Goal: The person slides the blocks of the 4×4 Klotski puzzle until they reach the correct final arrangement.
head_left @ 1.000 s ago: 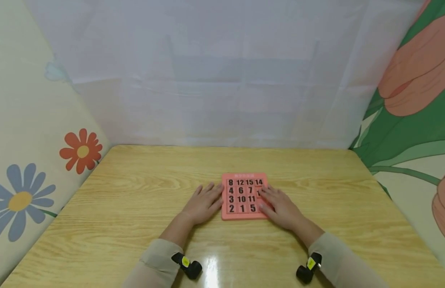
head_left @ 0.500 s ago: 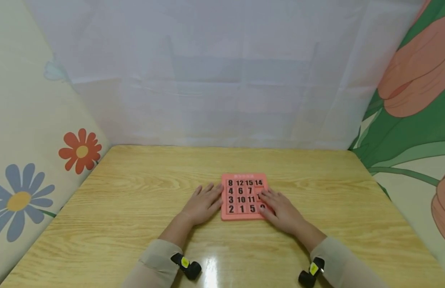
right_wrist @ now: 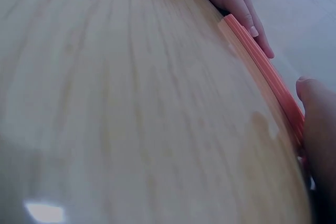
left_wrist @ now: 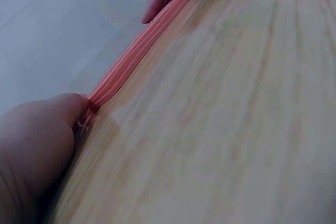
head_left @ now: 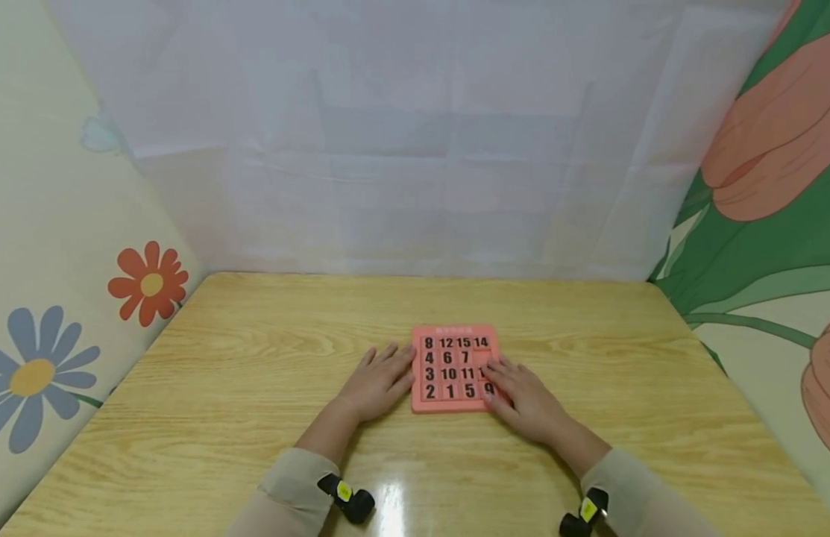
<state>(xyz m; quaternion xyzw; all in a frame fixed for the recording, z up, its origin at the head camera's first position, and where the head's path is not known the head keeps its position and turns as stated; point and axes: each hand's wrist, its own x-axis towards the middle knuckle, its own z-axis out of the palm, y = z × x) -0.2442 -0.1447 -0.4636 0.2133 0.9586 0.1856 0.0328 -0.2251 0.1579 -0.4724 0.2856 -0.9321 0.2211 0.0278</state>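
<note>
A pink sliding number puzzle (head_left: 453,365) lies flat on the wooden table, its black-numbered tiles facing up. My left hand (head_left: 377,384) rests against its left side, fingers extended. In the left wrist view the left thumb (left_wrist: 73,106) touches the near corner of the puzzle's edge (left_wrist: 142,48). From the right, my right hand (head_left: 529,399) reaches over the right column, fingertips on the tiles and thumb by the 9 tile (head_left: 489,388). A vacant slot (head_left: 483,359) shows under the 14 tile (head_left: 481,342). The fingers partly cover the tile below that slot.
The wooden table (head_left: 253,328) extends around the puzzle on all sides. Behind it hangs a white cloth (head_left: 415,179). Flower-printed panels stand at the left (head_left: 45,209) and right (head_left: 757,298). A black camera is strapped to each sleeve.
A tile in the right column has slid toward me, baring the slot under 14. My right hand has shifted slightly nearer, uncovering more of the 9. The left hand stays put.
</note>
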